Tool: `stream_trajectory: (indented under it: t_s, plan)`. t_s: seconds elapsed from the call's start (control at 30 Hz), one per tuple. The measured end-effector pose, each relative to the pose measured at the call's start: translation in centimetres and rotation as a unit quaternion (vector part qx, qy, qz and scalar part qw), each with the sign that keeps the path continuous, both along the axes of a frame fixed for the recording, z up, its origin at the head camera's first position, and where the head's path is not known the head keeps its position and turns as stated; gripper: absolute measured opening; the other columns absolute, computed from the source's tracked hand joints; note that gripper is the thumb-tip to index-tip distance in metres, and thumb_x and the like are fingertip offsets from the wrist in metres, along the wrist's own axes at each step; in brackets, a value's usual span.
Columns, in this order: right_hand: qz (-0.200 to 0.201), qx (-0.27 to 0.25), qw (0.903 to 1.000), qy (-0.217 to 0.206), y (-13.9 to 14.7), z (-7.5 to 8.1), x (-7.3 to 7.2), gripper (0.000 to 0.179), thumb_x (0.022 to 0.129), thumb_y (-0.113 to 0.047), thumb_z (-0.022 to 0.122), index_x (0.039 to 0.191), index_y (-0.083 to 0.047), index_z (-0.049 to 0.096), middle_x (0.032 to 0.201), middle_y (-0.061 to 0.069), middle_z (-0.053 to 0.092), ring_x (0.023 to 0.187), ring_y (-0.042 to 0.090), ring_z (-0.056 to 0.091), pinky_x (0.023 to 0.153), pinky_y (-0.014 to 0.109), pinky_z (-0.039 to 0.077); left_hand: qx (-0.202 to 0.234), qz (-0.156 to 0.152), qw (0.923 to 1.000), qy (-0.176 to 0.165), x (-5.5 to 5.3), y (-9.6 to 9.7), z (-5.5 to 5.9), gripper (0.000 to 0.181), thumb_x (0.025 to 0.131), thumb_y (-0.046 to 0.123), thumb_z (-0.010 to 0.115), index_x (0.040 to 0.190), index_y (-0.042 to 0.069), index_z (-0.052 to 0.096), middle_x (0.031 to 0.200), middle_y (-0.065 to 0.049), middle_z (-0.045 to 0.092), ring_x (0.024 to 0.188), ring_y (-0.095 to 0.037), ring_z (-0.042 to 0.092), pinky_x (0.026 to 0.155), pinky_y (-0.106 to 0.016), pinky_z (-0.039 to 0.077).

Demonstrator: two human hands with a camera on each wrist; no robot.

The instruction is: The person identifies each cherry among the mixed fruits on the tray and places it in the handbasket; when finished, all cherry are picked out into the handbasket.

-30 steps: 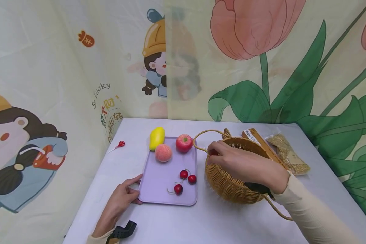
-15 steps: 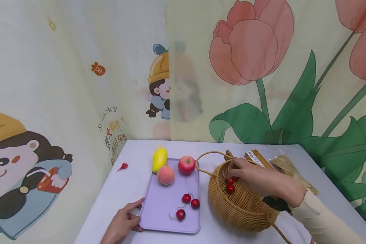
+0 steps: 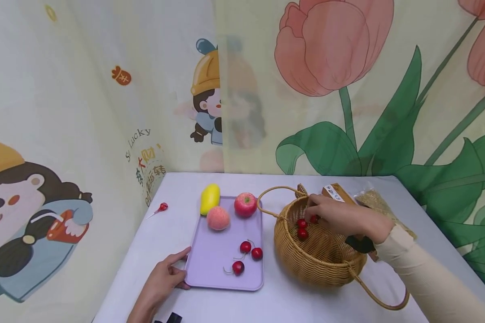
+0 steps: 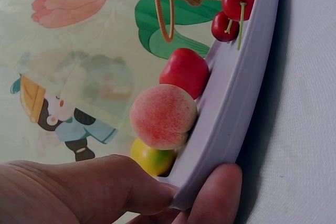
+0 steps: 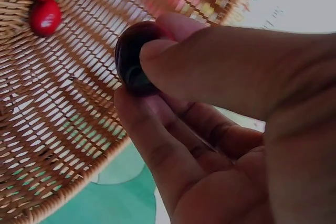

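My left hand [image 3: 161,280] grips the left edge of a lilac tray [image 3: 210,273], thumb on its rim and a finger against its outer side in the left wrist view. On the tray are a peach [image 3: 218,218], a red apple [image 3: 245,205] and several cherries, one [image 3: 238,268] at the front. A yellow mango [image 3: 210,199] leans over its back left corner. Over the wicker basket [image 3: 303,264], my right hand [image 3: 339,217] pinches a dark red cherry [image 5: 128,56] between thumb and fingers. Two red cherries [image 5: 46,17] lie inside the basket.
A red lollipop [image 3: 163,207] lies left of the tray. Behind the basket are a brown box [image 3: 337,193] and a clear bag of grain-like pieces [image 3: 373,199]. One basket handle [image 3: 381,305] sticks out to the front right, another [image 3: 266,197] to the left.
My right hand has moved right from the basket's left rim to over its inside, uncovering the red cherries there. My left hand keeps its hold on the tray. The head view has tilted.
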State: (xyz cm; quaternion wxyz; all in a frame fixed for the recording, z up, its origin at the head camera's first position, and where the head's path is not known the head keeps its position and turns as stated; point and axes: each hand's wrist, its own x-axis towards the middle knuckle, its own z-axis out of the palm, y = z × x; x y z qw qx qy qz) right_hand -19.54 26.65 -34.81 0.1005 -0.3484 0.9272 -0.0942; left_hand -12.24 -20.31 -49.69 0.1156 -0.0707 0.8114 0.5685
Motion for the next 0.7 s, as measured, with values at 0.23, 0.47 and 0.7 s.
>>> stream_trajectory:
  t_s: [0.23,0.47,0.7]
  plan:
    - [0.030,0.003,0.9993,-0.022,-0.6,-0.6,-1.2,0.029,0.098,0.001,0.070,0.105,-0.026,0.077,0.111,-0.002,0.061,0.100,0.010,0.058,0.085,0.028,0.056,-0.012,0.005,0.9999,-0.009,-0.4,0.2,0.1,0.067,0.090,-0.014,0.064,0.153,0.005,0.057,0.141,-0.024,0.060,0.067,-0.025,0.073,0.067,-0.032,0.062]
    - [0.034,-0.034,0.9969,-0.062,-1.3,-1.2,-2.8,0.030,0.098,0.000,0.070,0.112,-0.027,0.076,0.119,-0.002,0.064,0.121,0.026,0.067,0.101,0.044,0.059,-0.001,-0.006,1.0000,-0.003,-0.5,0.1,0.1,0.068,0.088,-0.015,0.061,0.153,0.003,0.056,0.144,-0.027,0.058,0.065,-0.025,0.072,0.066,-0.033,0.063]
    - [0.010,-0.077,0.9887,-0.128,-1.0,-1.6,-3.9,0.029,0.100,-0.002,0.067,0.119,-0.022,0.076,0.124,-0.001,0.068,0.120,0.020,0.065,0.103,0.043,0.057,-0.006,0.002,1.0000,-0.006,-0.4,0.2,0.1,0.068,0.089,-0.015,0.061,0.153,0.005,0.057,0.143,-0.026,0.058,0.067,-0.024,0.072,0.067,-0.033,0.062]
